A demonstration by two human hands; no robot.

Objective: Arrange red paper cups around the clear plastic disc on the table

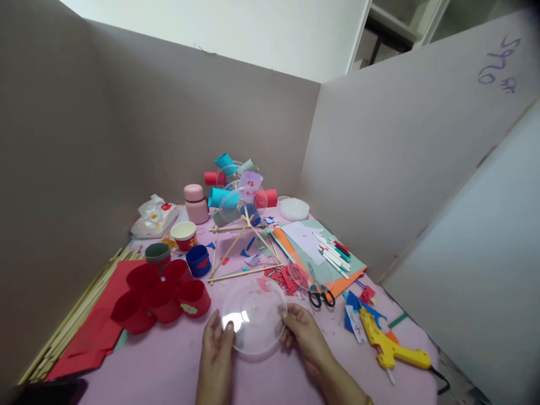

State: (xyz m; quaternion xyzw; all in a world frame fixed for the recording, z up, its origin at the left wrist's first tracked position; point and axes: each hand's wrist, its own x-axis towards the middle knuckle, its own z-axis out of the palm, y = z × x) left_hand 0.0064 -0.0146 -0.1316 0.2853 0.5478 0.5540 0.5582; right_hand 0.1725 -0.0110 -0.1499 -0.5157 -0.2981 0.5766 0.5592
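Between both hands is a clear round plastic lid [255, 332], tilted so light glints off its left part. My left hand [218, 343] pinches its left rim, thumb on top. On the opposite rim, my right hand [301, 332] grips with thumb and fingers. Beyond the lid stands a wheel model on a wooden-stick frame [247, 225], with light-blue, red, grey and purple cups around clear discs. Several red paper cups [162, 301] stand left of my left hand, beside a blue cup [198, 260] and a grey-green cup [157, 256].
A yellow glue gun [390, 343] and scissors [318, 289] lie at the right, near another clear lid [310, 274]. Markers [335, 256] rest on coloured paper. Wooden sticks [80, 304] and red sheets [97, 315] line the left; a pink flask [196, 203] stands behind.
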